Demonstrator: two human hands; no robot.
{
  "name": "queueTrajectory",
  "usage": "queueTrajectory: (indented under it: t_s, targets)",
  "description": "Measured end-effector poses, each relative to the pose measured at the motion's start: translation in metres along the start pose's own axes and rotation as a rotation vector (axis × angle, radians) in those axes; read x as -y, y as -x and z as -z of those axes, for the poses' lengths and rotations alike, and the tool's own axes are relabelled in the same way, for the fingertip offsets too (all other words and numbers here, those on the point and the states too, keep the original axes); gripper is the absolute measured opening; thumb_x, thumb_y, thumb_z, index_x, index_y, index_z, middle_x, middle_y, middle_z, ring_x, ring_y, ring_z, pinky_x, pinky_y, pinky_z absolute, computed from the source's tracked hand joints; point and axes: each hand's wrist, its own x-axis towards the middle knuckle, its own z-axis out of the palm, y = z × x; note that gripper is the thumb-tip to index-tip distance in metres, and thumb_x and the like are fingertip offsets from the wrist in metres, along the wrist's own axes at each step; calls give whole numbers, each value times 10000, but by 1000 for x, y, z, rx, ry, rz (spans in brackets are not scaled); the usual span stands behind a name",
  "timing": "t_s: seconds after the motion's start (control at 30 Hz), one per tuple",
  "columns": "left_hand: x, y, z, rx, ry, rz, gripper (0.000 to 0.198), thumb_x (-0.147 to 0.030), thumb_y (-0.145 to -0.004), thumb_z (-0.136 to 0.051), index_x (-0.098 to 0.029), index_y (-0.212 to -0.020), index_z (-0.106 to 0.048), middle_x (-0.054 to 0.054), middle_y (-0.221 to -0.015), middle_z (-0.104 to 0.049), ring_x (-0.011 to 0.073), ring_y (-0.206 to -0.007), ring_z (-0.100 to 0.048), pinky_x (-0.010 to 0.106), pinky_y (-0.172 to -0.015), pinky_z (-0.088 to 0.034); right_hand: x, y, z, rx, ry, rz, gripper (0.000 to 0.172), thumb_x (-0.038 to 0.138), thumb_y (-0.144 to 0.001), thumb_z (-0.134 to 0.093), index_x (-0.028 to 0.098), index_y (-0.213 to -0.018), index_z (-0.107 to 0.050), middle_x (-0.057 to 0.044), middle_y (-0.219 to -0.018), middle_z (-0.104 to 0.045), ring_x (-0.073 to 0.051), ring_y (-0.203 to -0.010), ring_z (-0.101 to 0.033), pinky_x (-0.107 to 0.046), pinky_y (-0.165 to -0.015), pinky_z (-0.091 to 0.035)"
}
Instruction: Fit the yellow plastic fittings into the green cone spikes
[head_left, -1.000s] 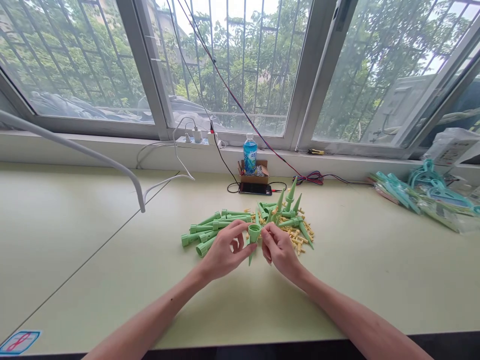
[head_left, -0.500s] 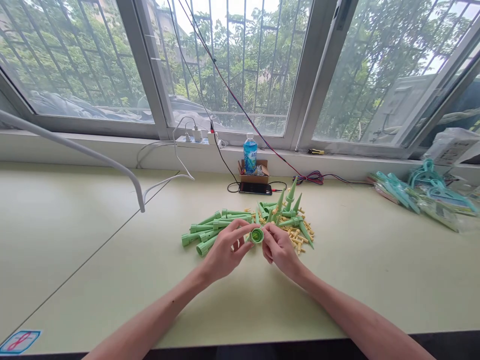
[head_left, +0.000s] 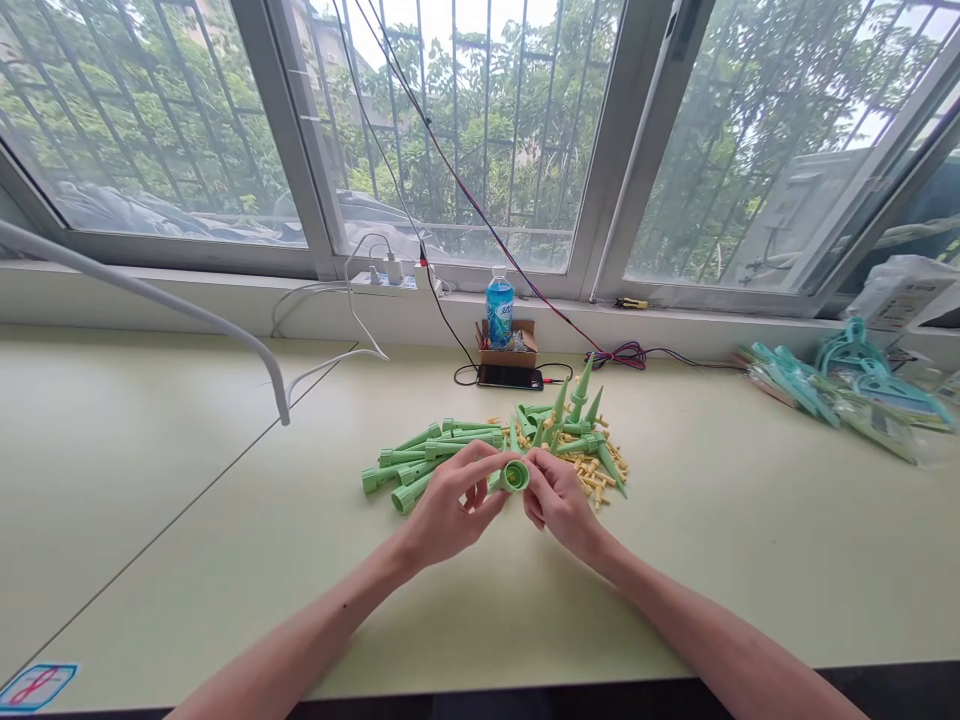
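Note:
My left hand (head_left: 450,505) curls around a green plastic plant-watering spike (head_left: 515,477), its round open end facing me, something yellowish inside. At the right side of that rim my right hand (head_left: 561,500) is closed in a pinch; its fingers hide whatever is between them. Several long green spikes with ribbed collars (head_left: 420,462) lie beyond my left hand. Past my right hand, more green pointed spikes (head_left: 582,395) rest and stand among a heap of small yellow plastic valve pieces (head_left: 600,480).
Behind the pile, a phone (head_left: 510,377) with a cable lies before a small cardboard box (head_left: 517,355) and a blue-liquid bottle (head_left: 500,310). Teal hangers and plastic bags (head_left: 862,375) lie at the far right. A white curved tube (head_left: 225,325) reaches in from the left.
The open end of the held spike has shifted slightly down and right, tilting a little, so more of its side shows. Both hands stay nearly in place.

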Motion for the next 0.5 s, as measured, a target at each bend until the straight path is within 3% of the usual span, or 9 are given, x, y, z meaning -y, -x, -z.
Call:
queueTrajectory:
  t_s: [0.5]
  targets:
    - [0,0,2,-50,29,-80,568,10,-793,-570,-301,-1256,-675,32,-1044,-593,8,-518,-444,140,-467,-449,0,1,0,50,15,50,413,562,-974,-523,215,-759,-461,102,-470,-373,-64,-352,-336,-194,-356,-277]
